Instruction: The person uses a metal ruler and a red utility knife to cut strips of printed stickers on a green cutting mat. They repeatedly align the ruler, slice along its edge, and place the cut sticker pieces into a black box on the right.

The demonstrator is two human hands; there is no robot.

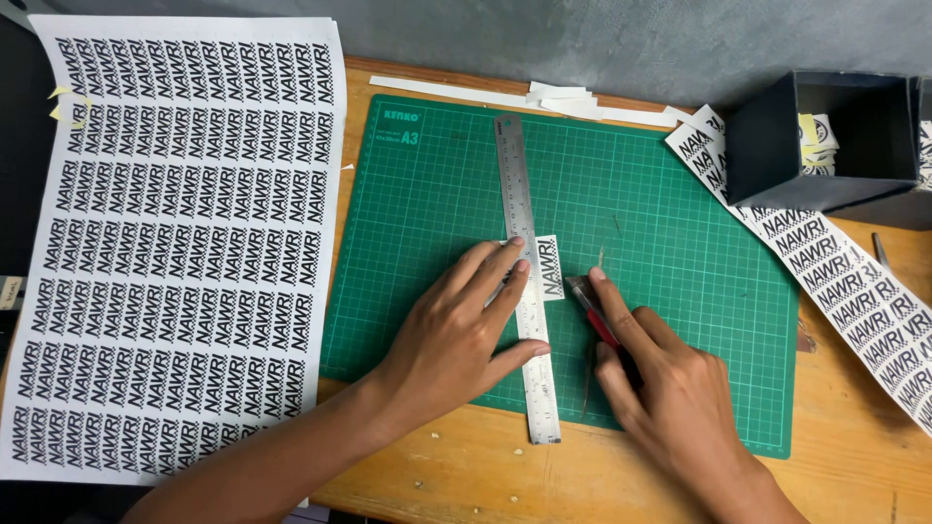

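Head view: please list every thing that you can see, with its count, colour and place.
cutting mat: one, green, middle of the table
table: one, wooden, under everything
ruler: one, steel, lying lengthwise on the mat
label: one, white with black print, at the right edge of the ruler
big sheet: one, white with rows of black print, left of the mat
strips: several, printed, right side
box: one, dark, top right, small slips inside
offcuts: several, white, above the mat
knife: one, red and dark, in the right hand
left hand: fingers pressing the ruler
right hand: shut on the knife
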